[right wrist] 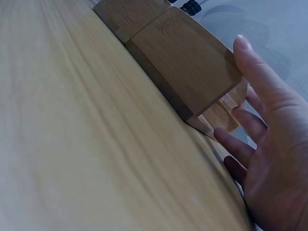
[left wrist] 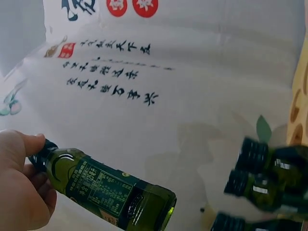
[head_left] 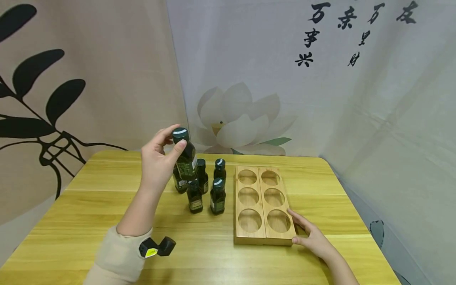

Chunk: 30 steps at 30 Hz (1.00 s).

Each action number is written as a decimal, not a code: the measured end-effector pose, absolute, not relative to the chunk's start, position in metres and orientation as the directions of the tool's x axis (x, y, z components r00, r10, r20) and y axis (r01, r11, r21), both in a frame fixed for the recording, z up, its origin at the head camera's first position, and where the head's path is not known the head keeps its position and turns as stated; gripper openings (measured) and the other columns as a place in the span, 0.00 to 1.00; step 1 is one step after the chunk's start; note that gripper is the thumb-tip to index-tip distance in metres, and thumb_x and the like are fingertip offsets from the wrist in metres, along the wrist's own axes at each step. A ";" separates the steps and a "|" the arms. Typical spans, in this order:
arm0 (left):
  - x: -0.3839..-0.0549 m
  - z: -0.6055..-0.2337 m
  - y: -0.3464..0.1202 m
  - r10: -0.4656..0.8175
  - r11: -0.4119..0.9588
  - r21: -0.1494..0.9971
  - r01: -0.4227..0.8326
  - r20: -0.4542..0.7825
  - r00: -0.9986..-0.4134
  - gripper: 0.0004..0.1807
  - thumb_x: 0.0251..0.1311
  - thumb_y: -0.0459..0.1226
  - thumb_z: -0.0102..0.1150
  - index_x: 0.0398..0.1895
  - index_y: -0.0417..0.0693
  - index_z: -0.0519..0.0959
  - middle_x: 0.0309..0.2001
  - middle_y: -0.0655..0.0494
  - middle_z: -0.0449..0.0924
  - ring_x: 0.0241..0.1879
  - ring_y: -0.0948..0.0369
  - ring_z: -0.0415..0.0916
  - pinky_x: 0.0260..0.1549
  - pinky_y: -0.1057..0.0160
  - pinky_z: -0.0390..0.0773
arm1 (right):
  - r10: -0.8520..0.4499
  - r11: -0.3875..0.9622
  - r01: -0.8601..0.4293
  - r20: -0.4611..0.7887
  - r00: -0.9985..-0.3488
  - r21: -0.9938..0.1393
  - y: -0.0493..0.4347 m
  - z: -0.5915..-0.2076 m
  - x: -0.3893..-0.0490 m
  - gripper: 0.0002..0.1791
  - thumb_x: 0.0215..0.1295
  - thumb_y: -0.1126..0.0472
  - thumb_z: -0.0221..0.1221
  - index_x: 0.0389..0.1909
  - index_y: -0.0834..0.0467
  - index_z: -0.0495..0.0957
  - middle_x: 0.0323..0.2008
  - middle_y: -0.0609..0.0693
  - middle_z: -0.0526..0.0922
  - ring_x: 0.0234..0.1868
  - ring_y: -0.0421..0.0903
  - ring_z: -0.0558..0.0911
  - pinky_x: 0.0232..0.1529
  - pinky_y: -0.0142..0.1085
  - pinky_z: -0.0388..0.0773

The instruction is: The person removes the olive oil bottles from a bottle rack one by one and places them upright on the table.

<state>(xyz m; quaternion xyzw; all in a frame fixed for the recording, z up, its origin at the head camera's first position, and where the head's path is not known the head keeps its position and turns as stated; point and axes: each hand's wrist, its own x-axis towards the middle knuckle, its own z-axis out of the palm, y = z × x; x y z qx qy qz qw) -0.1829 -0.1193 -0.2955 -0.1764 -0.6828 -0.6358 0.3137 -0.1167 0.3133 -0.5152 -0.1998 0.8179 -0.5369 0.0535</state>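
Observation:
My left hand holds a small dark green glass bottle by its cap, raised above the table. In the left wrist view the bottle tilts, its printed label facing the camera, and the thumb and fingers pinch the cap end. Several similar bottles, among them one in front, stand upright below that hand. My right hand is at the near right corner of a wooden holder with two columns of round holes. Its fingers are loosely bent along the holder's side, thumb near the top edge.
The wooden table carries the bottles left of the holder. Behind it hangs a printed cloth with a lotus and black characters. A small black device is strapped to the left sleeve.

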 end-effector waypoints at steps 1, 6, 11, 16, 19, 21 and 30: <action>-0.182 -0.296 -0.123 -0.161 0.130 0.759 0.638 0.651 -0.742 0.19 0.57 0.23 0.62 0.53 0.33 0.78 0.44 0.51 0.79 0.42 0.57 0.70 0.44 0.65 0.69 | -0.383 0.344 -0.266 0.124 -0.916 -0.901 0.313 -0.515 -0.117 0.43 0.59 0.62 0.67 0.73 0.50 0.58 0.71 0.55 0.59 0.63 0.37 0.64 0.57 0.70 0.52; -0.177 -0.300 -0.138 -0.177 0.138 0.782 0.608 0.624 -0.761 0.19 0.58 0.24 0.61 0.54 0.34 0.78 0.44 0.56 0.79 0.42 0.58 0.69 0.43 0.66 0.69 | -0.377 0.349 -0.266 0.125 -0.917 -0.898 0.313 -0.515 -0.116 0.43 0.59 0.61 0.67 0.73 0.50 0.58 0.70 0.54 0.59 0.63 0.38 0.64 0.57 0.71 0.51; -0.173 -0.305 -0.149 -0.191 0.164 0.796 0.582 0.605 -0.773 0.19 0.58 0.24 0.61 0.54 0.34 0.78 0.43 0.58 0.78 0.42 0.58 0.68 0.42 0.68 0.70 | -0.383 0.342 -0.265 0.124 -0.915 -0.901 0.313 -0.516 -0.116 0.42 0.60 0.61 0.66 0.73 0.50 0.57 0.70 0.54 0.59 0.64 0.38 0.64 0.58 0.70 0.51; -0.171 -0.313 -0.156 -0.213 0.173 0.802 0.571 0.597 -0.774 0.20 0.57 0.23 0.61 0.54 0.33 0.77 0.42 0.59 0.78 0.41 0.59 0.68 0.43 0.69 0.70 | -0.382 0.338 -0.243 0.104 -0.918 -0.909 0.313 -0.515 -0.116 0.42 0.61 0.60 0.65 0.73 0.49 0.57 0.71 0.54 0.58 0.63 0.36 0.63 0.57 0.71 0.52; -0.171 -0.320 -0.159 -0.223 0.167 0.811 0.561 0.585 -0.779 0.20 0.57 0.22 0.61 0.54 0.32 0.77 0.42 0.59 0.78 0.41 0.59 0.68 0.43 0.69 0.70 | -0.380 0.341 -0.244 0.104 -0.919 -0.908 0.314 -0.514 -0.116 0.42 0.60 0.61 0.66 0.73 0.49 0.57 0.71 0.54 0.59 0.63 0.36 0.63 0.56 0.71 0.52; -0.171 -0.325 -0.161 -0.222 0.170 0.818 0.550 0.576 -0.787 0.20 0.57 0.22 0.61 0.54 0.33 0.77 0.42 0.59 0.78 0.42 0.60 0.68 0.43 0.69 0.70 | -0.381 0.343 -0.247 0.106 -0.918 -0.906 0.314 -0.515 -0.116 0.42 0.60 0.61 0.66 0.73 0.49 0.57 0.71 0.54 0.59 0.64 0.36 0.63 0.56 0.71 0.51; -0.172 -0.352 -0.169 -0.200 0.187 0.845 0.502 0.533 -0.822 0.21 0.58 0.23 0.61 0.56 0.32 0.76 0.44 0.58 0.77 0.43 0.59 0.68 0.45 0.70 0.71 | -0.373 0.357 -0.254 0.113 -0.921 -0.899 0.314 -0.517 -0.116 0.42 0.59 0.61 0.66 0.73 0.48 0.57 0.71 0.53 0.59 0.65 0.39 0.63 0.57 0.71 0.50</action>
